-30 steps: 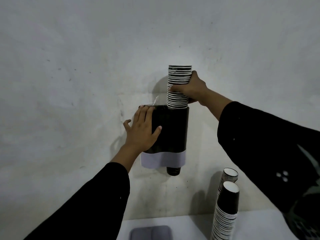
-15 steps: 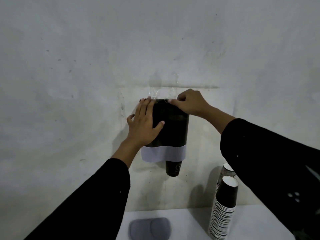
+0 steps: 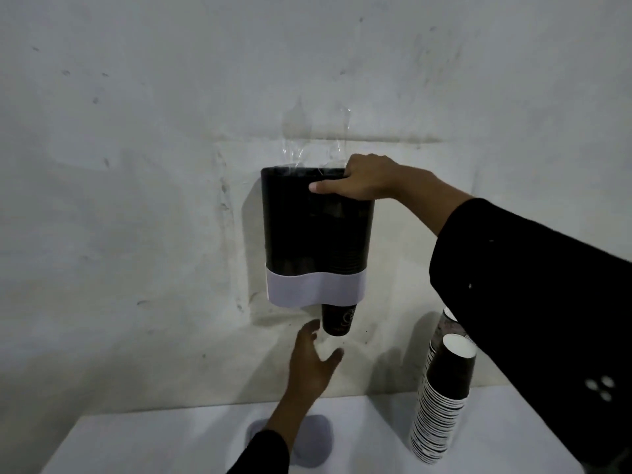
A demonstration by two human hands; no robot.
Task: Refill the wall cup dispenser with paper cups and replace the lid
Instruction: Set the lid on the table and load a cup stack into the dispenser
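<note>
Two hands busy: right hand (image 3: 364, 181) grips dispenser (image 3: 316, 234) rim, left hand (image 3: 313, 362) open, empty under bottom cup (image 3: 338, 319); best steady the body, then fetch lid (image 3: 307, 439).

Black long sleeves, bare hands.
Left sleeve (image 3: 263, 453) plain black, cuff at wrist. Right sleeve (image 3: 533, 295) black too, small white three-dot mark near elbow. Left hand (image 3: 309, 366), right hand (image 3: 366, 181): no gloves.

pretty dim in here, just a scuffed off-white wall (image 3: 136, 165) with dark marks and a plain white bench (image 3: 164, 443) pushed up against it
</note>
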